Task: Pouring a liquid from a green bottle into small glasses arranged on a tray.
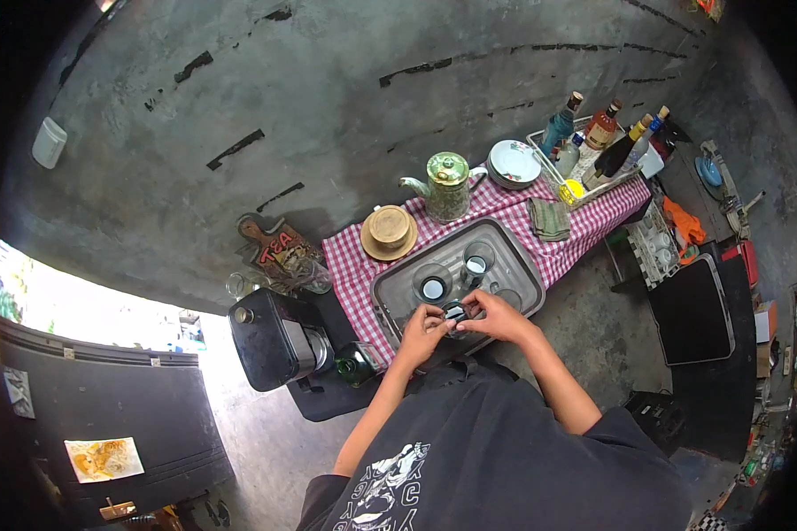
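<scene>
My left hand (425, 332) and my right hand (498, 317) meet above the near side of a grey serving tray (538, 292). Between their fingertips they grip a small round dark lid (455, 310), which sits at the top of a glass vessel mostly hidden by the hands. Just beyond, a glass with a white disc inside (432, 282) stands on the tray, and a taller glass (479, 257) is to its right. Another clear glass (508, 300) lies partly behind my right hand.
An enamel teapot (448, 189), a lidded brown cup on a saucer (389, 232), stacked plates (515, 162), a folded green cloth (549, 220) and a bottle basket (598, 192) surround the tray's far side. Left are a black appliance (265, 342) and a green glass bottle (353, 368).
</scene>
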Motion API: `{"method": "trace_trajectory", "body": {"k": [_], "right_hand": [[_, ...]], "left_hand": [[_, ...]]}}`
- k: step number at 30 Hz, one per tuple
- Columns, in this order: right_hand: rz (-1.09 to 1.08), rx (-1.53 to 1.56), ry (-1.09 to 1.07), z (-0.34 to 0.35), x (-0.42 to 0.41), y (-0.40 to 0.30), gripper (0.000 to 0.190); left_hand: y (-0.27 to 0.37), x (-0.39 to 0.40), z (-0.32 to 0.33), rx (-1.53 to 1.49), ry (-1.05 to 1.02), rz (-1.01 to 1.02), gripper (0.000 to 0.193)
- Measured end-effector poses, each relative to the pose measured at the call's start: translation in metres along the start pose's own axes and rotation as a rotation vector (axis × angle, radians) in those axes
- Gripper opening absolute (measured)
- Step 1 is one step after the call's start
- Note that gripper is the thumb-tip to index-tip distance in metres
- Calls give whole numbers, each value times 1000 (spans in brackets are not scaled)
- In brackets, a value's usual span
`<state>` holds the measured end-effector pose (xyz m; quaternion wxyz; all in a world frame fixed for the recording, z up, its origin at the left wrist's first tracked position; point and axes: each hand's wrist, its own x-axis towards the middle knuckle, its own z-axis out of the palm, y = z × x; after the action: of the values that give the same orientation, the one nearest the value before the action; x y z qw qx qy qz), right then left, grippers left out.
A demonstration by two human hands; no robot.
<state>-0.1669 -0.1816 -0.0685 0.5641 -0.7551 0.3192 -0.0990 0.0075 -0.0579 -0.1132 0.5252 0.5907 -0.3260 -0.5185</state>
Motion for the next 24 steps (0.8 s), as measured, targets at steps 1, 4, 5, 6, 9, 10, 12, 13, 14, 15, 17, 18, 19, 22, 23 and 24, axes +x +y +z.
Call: {"method": "trace_trajectory", "body": {"k": [1,4,5,6,9,10,12,13,14,15,17,18,19,22,23,24], "right_hand": [[1,0,-3,0,0,1,53],[11,-3,-9,-1,0,1,53],[19,-7,-13,-1,0,1,53],[19,-7,-14,-1,1,2,53],[27,-6,-20,-1,1,2,54],[29,-12,-19,-1,1,1,54],[31,-18,-17,-1,1,1,54],[27,-15,-22,-1,2,2,54],[23,-13,-27,-1,2,3,54],[24,-12,-27,-1,3,4,54],[18,-12,-19,0,2,5,54],[18,-12,-20,0,2,5,54],[17,-8,-17,0,2,4,54],[16,-7,-13,0,3,7,55],[15,-10,-13,1,3,9,55],[16,-11,-13,1,3,9,55]], "left_hand": [[1,0,0,-2,-1,-8,39],[3,-1,1,-14,-4,-9,38],[3,-1,1,-23,-5,-1,38],[3,-1,1,-23,-5,-1,38],[3,-1,1,-30,-2,-2,37],[3,-1,1,-26,-2,-4,37],[2,0,1,-22,-2,-6,37],[-1,0,0,-10,3,9,37],[-3,1,0,2,8,25,36],[-3,1,0,2,7,24,36],[-5,2,0,-11,11,40,34],[-5,2,0,-12,11,39,34],[-6,2,0,-10,15,46,34],[-4,2,0,-20,9,34,35],[-3,2,1,-31,0,15,37],[-1,1,1,-31,0,15,37]]}}
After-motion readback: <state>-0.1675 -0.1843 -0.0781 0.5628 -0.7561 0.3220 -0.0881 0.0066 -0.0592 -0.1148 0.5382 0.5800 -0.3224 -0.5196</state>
